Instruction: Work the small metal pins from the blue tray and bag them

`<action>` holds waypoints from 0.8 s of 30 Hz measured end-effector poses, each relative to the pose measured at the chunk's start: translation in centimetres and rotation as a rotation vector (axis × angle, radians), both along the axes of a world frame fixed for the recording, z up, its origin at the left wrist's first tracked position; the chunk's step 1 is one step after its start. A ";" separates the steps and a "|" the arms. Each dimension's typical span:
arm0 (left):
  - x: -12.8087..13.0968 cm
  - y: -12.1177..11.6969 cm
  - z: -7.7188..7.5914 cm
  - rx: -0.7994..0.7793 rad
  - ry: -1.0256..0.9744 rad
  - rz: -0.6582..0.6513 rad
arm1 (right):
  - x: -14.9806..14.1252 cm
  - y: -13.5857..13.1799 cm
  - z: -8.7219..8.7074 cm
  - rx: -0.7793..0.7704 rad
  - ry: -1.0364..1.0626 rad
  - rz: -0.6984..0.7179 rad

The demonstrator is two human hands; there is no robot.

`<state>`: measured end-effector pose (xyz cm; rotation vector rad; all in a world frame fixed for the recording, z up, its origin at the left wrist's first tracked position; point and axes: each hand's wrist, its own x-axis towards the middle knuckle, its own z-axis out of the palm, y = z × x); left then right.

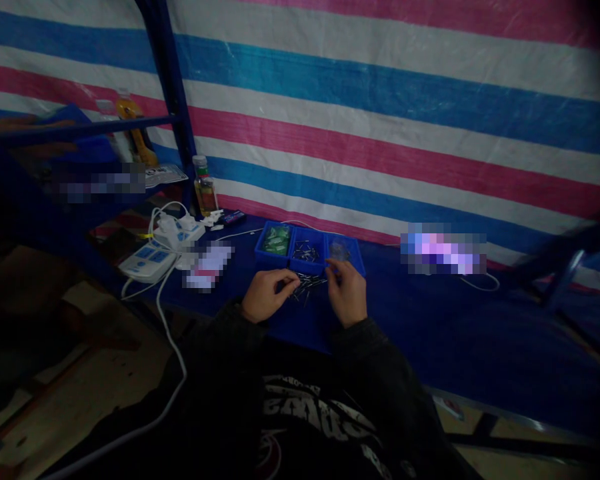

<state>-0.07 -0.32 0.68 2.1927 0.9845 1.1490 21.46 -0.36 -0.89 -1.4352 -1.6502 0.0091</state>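
A loose pile of thin dark metal pins or screws (307, 288) lies on the blue tabletop between my hands. My left hand (266, 295) is at the pile's left edge, thumb and forefinger pinched together; what is between them is too small to make out. On the other side, my right hand (349, 291) has its fingers curled in a pinch by the front of the right blue bin (359, 263), its contents unclear. Behind the pile, a middle blue bin (307, 265) holds more of the thin pieces, and the left blue bin (267, 259) contains green packets (276, 240).
Left of the bins are a lit phone (209, 265) and white power strips (147, 262) with tangled cables. A bottle (206, 187) stands near the blue frame post (175, 100). Another lit device (445, 250) is at right. Someone's hand (40, 137) shows at far left.
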 end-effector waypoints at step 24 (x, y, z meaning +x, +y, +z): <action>0.0 -0.1 0.4 0.006 -0.031 -0.001 | -0.3 -3.3 -1.8 -0.070 -0.001 0.295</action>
